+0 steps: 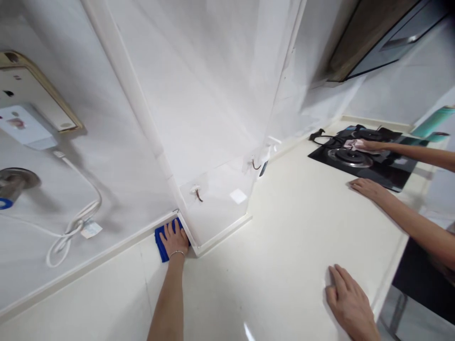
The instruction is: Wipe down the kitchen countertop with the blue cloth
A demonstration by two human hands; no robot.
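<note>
At the inner corner of the pale countertop [284, 227], my left hand [175, 240] holds a folded blue cloth [161, 253] down with its fingers spread over it. The cloth touches the raised edging along the wall, and part of it is hidden under my palm. My right hand [350, 303] is open and rests on the countertop near its front edge, with no object visible in it.
A co-worker's hand [369, 145] holds a pinkish cloth [351, 144] on the black cooktop [384, 173]; their other hand [371, 188] rests on the counter. Bare wires [198, 195] stick out of the wall. A coiled white cable [66, 239] hangs at left.
</note>
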